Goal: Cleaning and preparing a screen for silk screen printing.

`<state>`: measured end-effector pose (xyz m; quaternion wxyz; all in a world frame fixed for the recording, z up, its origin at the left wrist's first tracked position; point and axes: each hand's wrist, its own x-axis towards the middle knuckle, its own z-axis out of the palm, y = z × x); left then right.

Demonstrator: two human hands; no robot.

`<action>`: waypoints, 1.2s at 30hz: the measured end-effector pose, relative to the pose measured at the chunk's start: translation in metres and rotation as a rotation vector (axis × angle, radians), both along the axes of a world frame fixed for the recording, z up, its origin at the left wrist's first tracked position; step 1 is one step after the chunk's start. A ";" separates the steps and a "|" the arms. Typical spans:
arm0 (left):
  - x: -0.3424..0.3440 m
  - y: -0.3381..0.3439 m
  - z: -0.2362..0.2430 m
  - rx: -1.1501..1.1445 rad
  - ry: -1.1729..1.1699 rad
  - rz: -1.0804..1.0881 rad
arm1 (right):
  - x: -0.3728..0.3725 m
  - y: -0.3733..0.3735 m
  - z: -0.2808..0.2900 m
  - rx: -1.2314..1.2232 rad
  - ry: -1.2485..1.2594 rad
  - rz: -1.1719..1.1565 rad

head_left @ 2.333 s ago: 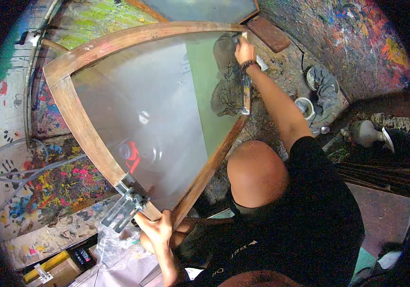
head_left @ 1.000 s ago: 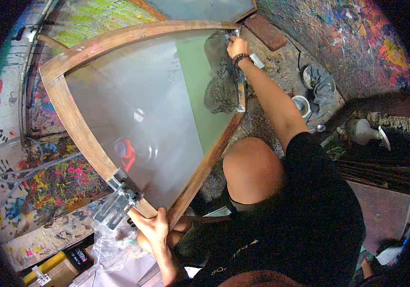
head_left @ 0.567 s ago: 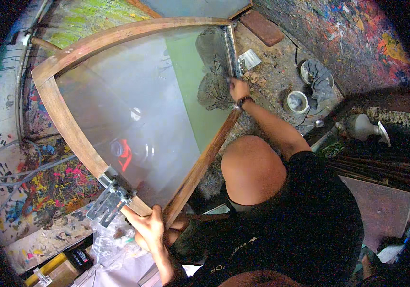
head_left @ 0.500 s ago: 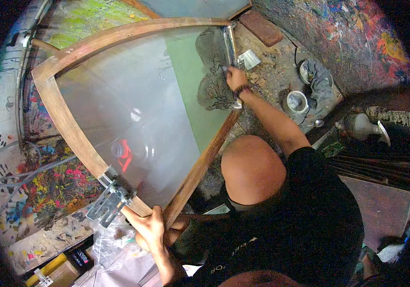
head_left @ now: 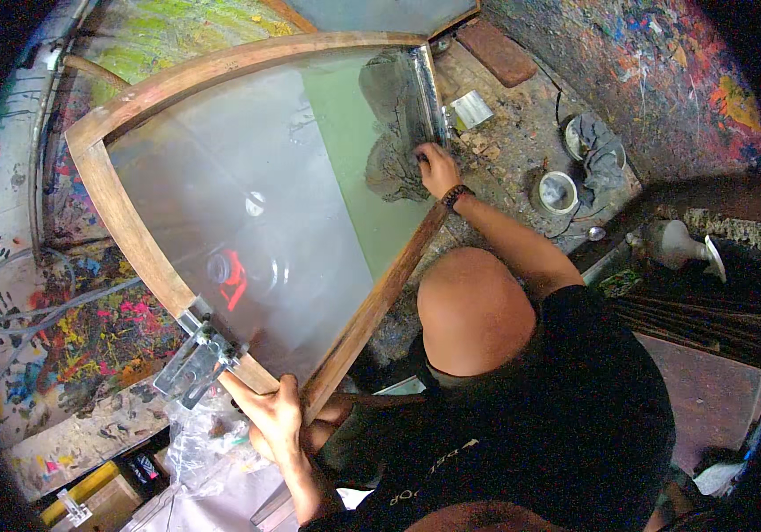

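Observation:
A wood-framed printing screen (head_left: 137, 217) stretches across the middle, tilted, with pale translucent mesh (head_left: 212, 186) and a green coated band (head_left: 345, 151). Dark branch-like patterns (head_left: 389, 164) lie at the band's right. My left hand (head_left: 276, 415) is wrapped round the near corner of the frame, beside a metal hinge clamp (head_left: 194, 359). Closed in a pinch, my right hand (head_left: 436, 168) is at the dark, shiny strip (head_left: 425, 89) along the screen's right edge. A small dark bit shows at its fingertips, too little to name.
My bare knee (head_left: 478, 306) rises beside the frame. On the stained surface at right are a white tub (head_left: 555, 192), a grey rag (head_left: 602, 151), a brick-like block (head_left: 496, 53) and a small white packet (head_left: 471, 109). A clear plastic bag (head_left: 199, 448) lies below the clamp.
My right hand has moved toward me along the screen's right edge. My left hand keeps its hold on the frame corner. The whole view has shifted slightly.

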<state>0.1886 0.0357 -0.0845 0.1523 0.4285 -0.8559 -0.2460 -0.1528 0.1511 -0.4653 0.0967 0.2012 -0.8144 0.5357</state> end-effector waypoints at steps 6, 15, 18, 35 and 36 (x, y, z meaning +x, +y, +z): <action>0.002 -0.002 -0.001 -0.011 -0.024 0.013 | -0.100 -0.028 0.051 -0.191 0.141 -0.093; -0.001 0.000 -0.002 -0.020 0.024 0.044 | -0.053 -0.020 0.052 -0.135 -0.032 0.031; -0.002 0.002 0.000 -0.010 -0.001 0.041 | -0.066 -0.027 0.044 -0.226 -0.043 -0.147; -0.003 0.005 0.003 0.070 0.051 -0.011 | -0.062 -0.030 0.033 -0.204 -0.244 -0.046; -0.002 0.005 0.003 0.096 0.051 0.015 | -0.064 -0.030 0.031 -0.126 -0.359 -0.028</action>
